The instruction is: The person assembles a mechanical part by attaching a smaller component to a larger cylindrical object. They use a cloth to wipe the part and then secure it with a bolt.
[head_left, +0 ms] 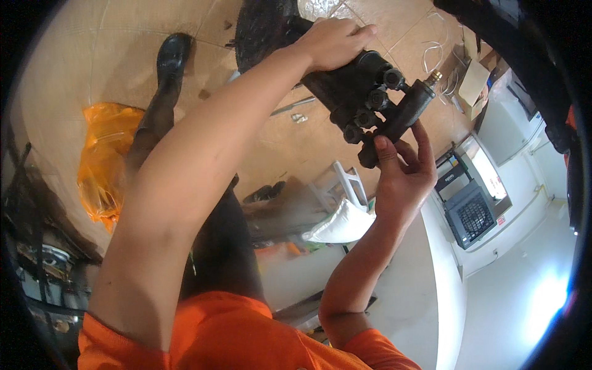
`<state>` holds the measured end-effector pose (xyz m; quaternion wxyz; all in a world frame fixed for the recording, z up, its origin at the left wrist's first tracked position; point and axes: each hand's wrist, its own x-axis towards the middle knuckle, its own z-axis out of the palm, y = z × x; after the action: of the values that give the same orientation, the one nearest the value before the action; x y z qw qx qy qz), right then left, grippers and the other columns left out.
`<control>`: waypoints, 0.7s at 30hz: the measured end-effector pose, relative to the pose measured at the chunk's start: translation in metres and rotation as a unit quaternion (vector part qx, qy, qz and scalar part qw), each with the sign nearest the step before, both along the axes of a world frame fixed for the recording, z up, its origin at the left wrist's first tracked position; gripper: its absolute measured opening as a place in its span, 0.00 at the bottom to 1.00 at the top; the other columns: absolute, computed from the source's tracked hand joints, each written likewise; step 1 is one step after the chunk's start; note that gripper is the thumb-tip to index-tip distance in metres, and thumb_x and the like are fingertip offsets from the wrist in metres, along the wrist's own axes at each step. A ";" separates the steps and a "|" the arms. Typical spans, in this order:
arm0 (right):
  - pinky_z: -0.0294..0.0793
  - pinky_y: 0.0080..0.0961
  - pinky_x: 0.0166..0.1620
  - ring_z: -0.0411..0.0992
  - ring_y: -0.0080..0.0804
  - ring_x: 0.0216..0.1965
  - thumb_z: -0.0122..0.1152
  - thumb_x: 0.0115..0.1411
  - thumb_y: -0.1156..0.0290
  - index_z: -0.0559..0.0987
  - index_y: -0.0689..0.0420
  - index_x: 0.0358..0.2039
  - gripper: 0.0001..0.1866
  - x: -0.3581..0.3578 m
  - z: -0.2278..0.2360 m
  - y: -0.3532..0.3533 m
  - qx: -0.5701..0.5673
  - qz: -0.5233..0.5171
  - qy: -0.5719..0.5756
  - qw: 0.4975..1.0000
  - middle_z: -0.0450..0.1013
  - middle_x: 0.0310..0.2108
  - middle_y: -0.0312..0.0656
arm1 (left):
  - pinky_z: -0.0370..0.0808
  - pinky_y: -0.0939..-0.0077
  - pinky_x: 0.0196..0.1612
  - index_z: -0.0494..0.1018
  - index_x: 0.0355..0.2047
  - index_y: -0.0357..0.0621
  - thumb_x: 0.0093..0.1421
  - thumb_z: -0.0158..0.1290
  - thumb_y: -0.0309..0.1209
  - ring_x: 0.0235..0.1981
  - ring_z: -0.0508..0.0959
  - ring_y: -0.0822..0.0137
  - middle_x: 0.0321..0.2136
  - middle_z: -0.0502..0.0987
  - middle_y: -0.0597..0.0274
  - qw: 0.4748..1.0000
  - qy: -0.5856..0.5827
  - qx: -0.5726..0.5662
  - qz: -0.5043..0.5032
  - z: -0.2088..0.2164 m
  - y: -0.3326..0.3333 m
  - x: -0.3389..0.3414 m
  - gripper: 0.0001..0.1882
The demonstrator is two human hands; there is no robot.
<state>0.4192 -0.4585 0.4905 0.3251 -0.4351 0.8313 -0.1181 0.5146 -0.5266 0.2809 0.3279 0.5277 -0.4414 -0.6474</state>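
A dark metal block (342, 92) with several round, nut-like stubs along its near side is in the upper middle. My left hand (336, 44) lies over its upper edge, curled round it, with the thumb stretched to the right and some fingertips hidden. Against the stubs sits a thick black metal tube (404, 114), tilted, with a brass fitting (435, 79) at its upper end. My right hand (404, 169) grips the tube's lower part, thumb in front and fingers behind. Whether tube and block are joined, I cannot tell.
A large dark round part (262, 37) adjoins the block's left. Below is a tiled floor (74, 61) with an orange plastic bag (108, 160) and my boot (174, 55). A white stool (349, 185), a white sack (345, 223) and cardboard (473, 86) stand to the right.
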 end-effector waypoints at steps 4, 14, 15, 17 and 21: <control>0.78 0.19 0.35 0.79 0.27 0.34 0.67 0.51 0.86 0.70 0.63 0.60 0.34 0.008 0.000 0.002 0.001 -0.014 -0.009 1.000 0.79 0.33 0.46 | 0.64 0.56 0.57 0.80 0.36 0.41 0.69 0.34 0.52 0.45 0.77 0.43 0.36 0.80 0.41 0.999 0.020 0.028 0.026 0.016 0.013 0.013 0.31; 0.76 0.19 0.34 0.76 0.22 0.31 0.70 0.52 0.81 0.72 0.61 0.58 0.32 0.012 -0.003 0.021 -0.049 0.058 -0.069 0.995 0.77 0.30 0.39 | 0.74 0.50 0.47 0.70 0.56 0.56 0.65 0.42 0.57 0.44 0.75 0.61 0.47 0.75 0.61 0.845 0.243 0.454 0.142 0.109 0.017 0.052 0.28; 0.76 0.21 0.35 0.77 0.24 0.32 0.70 0.52 0.80 0.73 0.60 0.58 0.31 0.014 -0.004 0.026 -0.058 0.090 -0.051 0.993 0.77 0.32 0.41 | 0.75 0.53 0.48 0.70 0.56 0.56 0.66 0.42 0.55 0.45 0.76 0.61 0.48 0.75 0.61 0.847 0.213 0.471 0.120 0.111 0.012 0.055 0.26; 0.76 0.24 0.38 0.78 0.32 0.35 0.69 0.52 0.77 0.74 0.60 0.58 0.31 0.018 -0.005 0.035 -0.080 0.146 -0.023 0.986 0.77 0.34 0.47 | 0.74 0.57 0.51 0.69 0.58 0.53 0.67 0.42 0.51 0.48 0.76 0.61 0.50 0.75 0.59 0.872 0.147 0.460 0.076 0.113 0.007 0.054 0.25; 0.69 0.31 0.30 0.65 0.39 0.24 0.68 0.51 0.77 0.73 0.59 0.58 0.32 0.039 -0.012 0.075 -0.135 0.095 -0.098 0.981 0.70 0.28 0.45 | 0.71 0.66 0.58 0.65 0.62 0.45 0.68 0.41 0.45 0.54 0.74 0.60 0.57 0.72 0.58 0.834 0.164 0.526 0.032 0.109 0.016 0.069 0.26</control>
<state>0.4582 -0.3838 0.4782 0.3529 -0.5385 0.7265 -0.2402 0.5831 -0.5111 0.3899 0.0885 0.5200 0.0435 -0.8484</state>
